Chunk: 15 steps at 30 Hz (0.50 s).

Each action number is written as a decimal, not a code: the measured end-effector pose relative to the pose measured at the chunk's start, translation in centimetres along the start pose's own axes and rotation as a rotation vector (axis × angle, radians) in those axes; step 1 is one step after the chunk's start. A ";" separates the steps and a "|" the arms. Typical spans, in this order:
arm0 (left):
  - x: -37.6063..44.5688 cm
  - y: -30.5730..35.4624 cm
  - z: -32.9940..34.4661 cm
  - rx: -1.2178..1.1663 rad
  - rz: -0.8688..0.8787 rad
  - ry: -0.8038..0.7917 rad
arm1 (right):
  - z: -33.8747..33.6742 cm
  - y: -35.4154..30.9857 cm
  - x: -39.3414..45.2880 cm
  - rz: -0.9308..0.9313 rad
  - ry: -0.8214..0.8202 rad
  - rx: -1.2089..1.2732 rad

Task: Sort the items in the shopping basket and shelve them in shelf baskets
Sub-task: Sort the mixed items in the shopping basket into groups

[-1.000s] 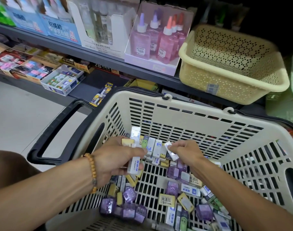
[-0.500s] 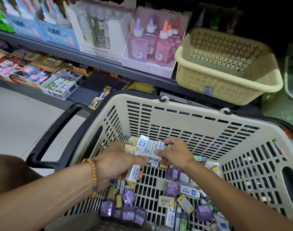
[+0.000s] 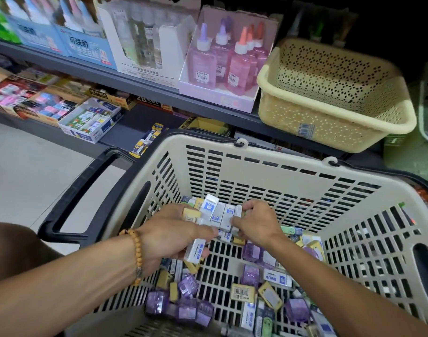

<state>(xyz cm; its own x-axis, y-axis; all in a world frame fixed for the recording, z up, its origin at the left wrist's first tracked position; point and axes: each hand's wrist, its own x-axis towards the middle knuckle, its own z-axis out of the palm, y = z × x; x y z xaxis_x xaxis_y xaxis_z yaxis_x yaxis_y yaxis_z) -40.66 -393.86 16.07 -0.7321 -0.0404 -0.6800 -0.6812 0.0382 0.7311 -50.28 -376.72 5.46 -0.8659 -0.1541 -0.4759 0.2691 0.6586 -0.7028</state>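
Head view: both hands grip blue-labelled white erasers.

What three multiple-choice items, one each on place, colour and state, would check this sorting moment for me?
1. Where does the cream shelf basket sit?
A. On the shelf, right of the pink glue bottles
B. On the floor
C. Inside the shopping basket

2. What colour are the translucent cubes on the shopping basket's floor?
A. Red
B. Purple
C. Orange

3. What is the left hand doing?
A. Hanging idle
B. Gripping the black handle
C. Holding a row of small white boxes

Answers: 1 A, the basket stands on the shelf edge beside the bottle display. 2 B, the cubes near the left forearm look purple. 3 C, its fingers curl round the boxes while the right hand pinches the row's other end.
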 end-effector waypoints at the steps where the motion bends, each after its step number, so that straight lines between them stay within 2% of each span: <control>1: 0.0 0.0 0.0 0.001 0.003 -0.001 | -0.2 0.0 0.0 0.018 0.000 0.044; 4: 0.1 -0.1 0.0 0.001 0.006 -0.014 | -0.8 0.3 -0.3 0.073 -0.017 0.232; 8: 0.1 -0.1 0.1 0.001 0.007 -0.024 | -0.9 0.5 -0.5 0.040 0.073 0.064; 12: 0.2 -0.2 0.1 0.009 -0.011 -0.040 | -0.7 -0.2 -0.8 0.054 0.088 0.087; 15: 0.5 -0.1 0.4 0.043 -0.021 -0.050 | -1.5 -1.0 -1.7 -0.052 0.135 0.025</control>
<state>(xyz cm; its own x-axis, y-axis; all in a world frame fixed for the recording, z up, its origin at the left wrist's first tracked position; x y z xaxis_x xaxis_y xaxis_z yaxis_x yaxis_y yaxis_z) -40.97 -393.49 15.61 -0.7159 0.0083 -0.6981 -0.6954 0.0804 0.7141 -49.74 -376.01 7.79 -0.9273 -0.0857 -0.3643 0.2315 0.6334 -0.7384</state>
